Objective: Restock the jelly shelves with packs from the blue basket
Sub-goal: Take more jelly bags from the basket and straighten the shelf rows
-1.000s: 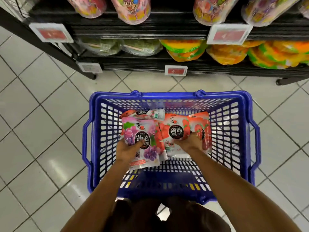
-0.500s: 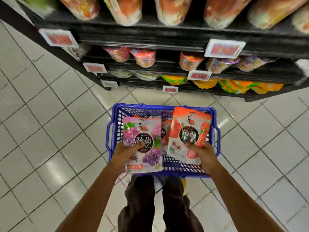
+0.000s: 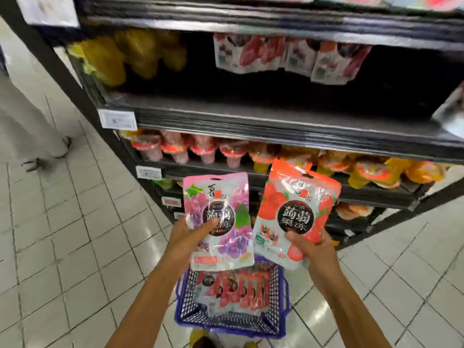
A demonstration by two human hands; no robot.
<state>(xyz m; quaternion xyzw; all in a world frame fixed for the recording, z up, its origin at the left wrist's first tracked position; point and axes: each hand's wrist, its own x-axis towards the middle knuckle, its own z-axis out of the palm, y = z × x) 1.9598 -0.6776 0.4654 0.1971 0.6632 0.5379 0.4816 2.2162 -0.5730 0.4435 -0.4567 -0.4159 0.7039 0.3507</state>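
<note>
Your left hand (image 3: 190,234): thumb on the front of the purple grape jelly pack (image 3: 221,222), gripping; fingers hidden behind it.
Your right hand (image 3: 311,249): grips the red strawberry jelly pack (image 3: 293,212) low down, fingers likewise hidden.
Both packs: upright, side by side, above the blue basket (image 3: 231,325), partly covering it.
Red packs (image 3: 238,291): lying inside.
Hanging pouches (image 3: 288,56), yellow bags (image 3: 130,54): blurred, labels unreadable.
Jelly cups (image 3: 200,149): shelf below.
Bystander's leg (image 3: 32,131): cut off at left.
</note>
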